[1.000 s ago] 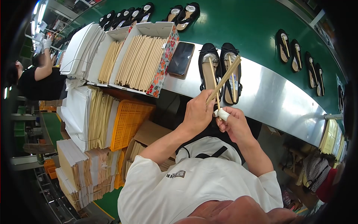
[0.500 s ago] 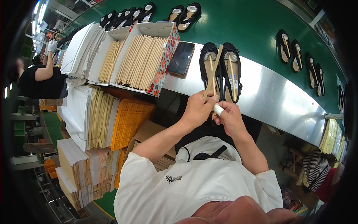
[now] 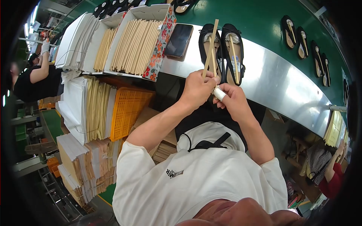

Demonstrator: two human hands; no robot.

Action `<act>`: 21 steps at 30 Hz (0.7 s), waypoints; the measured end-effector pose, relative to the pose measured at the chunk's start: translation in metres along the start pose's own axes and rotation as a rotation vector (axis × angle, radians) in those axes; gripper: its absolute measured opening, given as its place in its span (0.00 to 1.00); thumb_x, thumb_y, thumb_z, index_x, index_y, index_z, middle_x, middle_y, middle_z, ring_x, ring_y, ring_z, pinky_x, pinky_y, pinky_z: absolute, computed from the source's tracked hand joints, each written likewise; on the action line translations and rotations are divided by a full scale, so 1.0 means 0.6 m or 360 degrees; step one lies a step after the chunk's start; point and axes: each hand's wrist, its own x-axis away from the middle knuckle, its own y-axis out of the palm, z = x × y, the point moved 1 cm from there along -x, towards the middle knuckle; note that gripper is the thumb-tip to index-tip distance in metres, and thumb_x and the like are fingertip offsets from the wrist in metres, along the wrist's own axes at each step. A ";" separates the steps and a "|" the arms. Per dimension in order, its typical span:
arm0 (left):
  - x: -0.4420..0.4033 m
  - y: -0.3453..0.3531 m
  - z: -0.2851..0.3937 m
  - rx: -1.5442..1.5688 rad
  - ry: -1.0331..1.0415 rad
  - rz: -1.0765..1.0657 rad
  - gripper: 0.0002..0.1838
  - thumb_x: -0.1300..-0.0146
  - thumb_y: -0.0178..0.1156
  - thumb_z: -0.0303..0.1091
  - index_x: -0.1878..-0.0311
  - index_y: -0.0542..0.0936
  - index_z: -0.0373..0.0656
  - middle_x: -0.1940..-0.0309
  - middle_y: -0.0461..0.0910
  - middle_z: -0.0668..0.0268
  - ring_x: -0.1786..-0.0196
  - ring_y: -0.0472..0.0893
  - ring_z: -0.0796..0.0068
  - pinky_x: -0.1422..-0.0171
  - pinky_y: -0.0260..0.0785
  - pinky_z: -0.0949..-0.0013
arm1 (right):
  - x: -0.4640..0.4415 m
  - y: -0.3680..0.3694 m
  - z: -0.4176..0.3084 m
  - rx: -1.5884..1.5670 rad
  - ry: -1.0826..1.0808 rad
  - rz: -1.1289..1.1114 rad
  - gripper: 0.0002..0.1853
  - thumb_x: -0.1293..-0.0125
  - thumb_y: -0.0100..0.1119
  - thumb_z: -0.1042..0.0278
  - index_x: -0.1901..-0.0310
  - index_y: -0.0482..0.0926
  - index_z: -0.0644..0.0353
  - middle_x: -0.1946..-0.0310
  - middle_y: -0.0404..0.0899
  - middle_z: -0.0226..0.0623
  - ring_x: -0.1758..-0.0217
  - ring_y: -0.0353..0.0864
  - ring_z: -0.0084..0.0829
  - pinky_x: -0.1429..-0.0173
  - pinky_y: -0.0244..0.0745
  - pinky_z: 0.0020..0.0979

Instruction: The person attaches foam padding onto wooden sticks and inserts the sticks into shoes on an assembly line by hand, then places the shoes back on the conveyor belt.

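Observation:
My left hand point(image 3: 200, 88) is closed on long thin wooden sticks point(image 3: 210, 49), which point up over the left shoe. Close beside it, my right hand point(image 3: 232, 98) has its fingers pinched near the lower end of a stick; a white wrap point(image 3: 219, 93) covers one of its fingers. What those fingertips hold is hidden. A pair of black shoes point(image 3: 232, 54) lies on the metal edge just beyond my hands. The right shoe has a stick inside it, and pale stuffing fills its toe.
Boxes of sticks point(image 3: 135, 47), a phone point(image 3: 178, 40) and stacked white sheets point(image 3: 75, 43) are on the left. An orange crate point(image 3: 130, 113) stands below. More black shoes point(image 3: 302, 42) lie on the green surface point(image 3: 260, 22). Other people are at the far left and right.
The view has shifted, so the shoes and boxes appear higher. The sticks in my left hand have swung from leaning right to nearly upright. A person's arms now show at the far right.

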 end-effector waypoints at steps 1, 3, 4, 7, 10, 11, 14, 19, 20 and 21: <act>0.000 -0.001 0.002 -0.0036 0.0032 0.0002 0.14 0.28 0.68 0.35 0.54 0.81 0.30 0.76 0.82 0.68 0.81 0.73 0.85 0.82 0.60 0.75 | -0.001 0.003 -0.002 0.0183 -0.0103 0.0036 0.06 0.24 0.57 0.73 0.54 0.83 0.64 0.68 0.84 0.31 0.71 0.80 0.20 0.66 0.74 0.23; 0.001 -0.004 0.005 -0.0034 0.0039 -0.0037 0.14 0.28 0.67 0.36 0.54 0.81 0.30 0.76 0.82 0.68 0.81 0.73 0.85 0.82 0.60 0.75 | 0.001 0.009 0.003 0.0324 -0.0284 0.0113 0.06 0.25 0.58 0.74 0.54 0.83 0.65 0.68 0.84 0.30 0.71 0.81 0.21 0.66 0.75 0.24; 0.001 -0.006 0.009 -0.0033 0.0049 -0.0079 0.15 0.27 0.66 0.37 0.54 0.81 0.30 0.76 0.82 0.68 0.82 0.73 0.85 0.82 0.60 0.75 | 0.001 0.011 0.005 0.0462 -0.0468 0.0193 0.06 0.26 0.58 0.76 0.53 0.82 0.67 0.68 0.84 0.30 0.70 0.82 0.22 0.66 0.76 0.26; 0.010 -0.011 0.030 -0.0124 0.0020 -0.0091 0.16 0.25 0.65 0.39 0.53 0.81 0.31 0.76 0.81 0.69 0.82 0.72 0.85 0.82 0.61 0.76 | -0.003 0.004 0.010 0.1359 -0.1208 0.0489 0.06 0.29 0.59 0.79 0.53 0.82 0.68 0.70 0.85 0.40 0.70 0.84 0.26 0.64 0.80 0.33; 0.021 -0.006 0.042 -0.0132 0.0026 -0.0092 0.17 0.22 0.61 0.41 0.51 0.81 0.32 0.76 0.81 0.70 0.83 0.73 0.84 0.81 0.62 0.76 | 0.006 0.005 -0.005 0.1448 -0.1241 0.0589 0.06 0.30 0.63 0.78 0.53 0.82 0.68 0.68 0.87 0.43 0.68 0.86 0.26 0.63 0.80 0.33; 0.025 -0.004 0.038 -0.0132 0.0028 -0.0093 0.17 0.22 0.61 0.41 0.51 0.81 0.32 0.76 0.81 0.70 0.83 0.73 0.84 0.81 0.62 0.76 | 0.010 0.006 -0.016 0.1448 -0.1243 0.0590 0.06 0.30 0.63 0.78 0.53 0.82 0.68 0.68 0.87 0.43 0.68 0.86 0.26 0.63 0.80 0.33; 0.042 0.011 0.019 -0.0027 0.0134 -0.0007 0.18 0.19 0.58 0.41 0.49 0.81 0.32 0.71 0.83 0.66 0.81 0.76 0.83 0.77 0.66 0.77 | 0.013 0.002 -0.032 0.0851 -0.0627 0.0380 0.08 0.28 0.64 0.78 0.50 0.81 0.67 0.65 0.86 0.32 0.65 0.83 0.19 0.62 0.78 0.28; 0.077 0.030 -0.024 0.0168 0.0611 0.0422 0.14 0.19 0.58 0.36 0.48 0.80 0.30 0.58 0.88 0.57 0.72 0.83 0.80 0.66 0.76 0.76 | 0.018 0.005 -0.040 0.0658 -0.0668 0.0432 0.16 0.30 0.65 0.81 0.43 0.78 0.67 0.63 0.85 0.32 0.63 0.82 0.18 0.60 0.77 0.22; 0.075 0.029 -0.038 0.0269 0.0701 0.0509 0.14 0.19 0.58 0.35 0.48 0.80 0.30 0.57 0.88 0.57 0.70 0.84 0.80 0.65 0.77 0.75 | 0.017 0.006 -0.045 0.0656 -0.0667 0.0430 0.16 0.30 0.65 0.81 0.43 0.78 0.67 0.63 0.85 0.32 0.63 0.82 0.18 0.60 0.77 0.22; 0.070 0.027 -0.042 0.0288 0.0503 0.0533 0.15 0.19 0.59 0.37 0.47 0.80 0.31 0.58 0.88 0.57 0.69 0.84 0.82 0.70 0.73 0.79 | 0.017 0.005 -0.049 0.0703 -0.0648 0.0397 0.16 0.30 0.65 0.81 0.43 0.78 0.67 0.63 0.85 0.32 0.63 0.82 0.17 0.60 0.76 0.21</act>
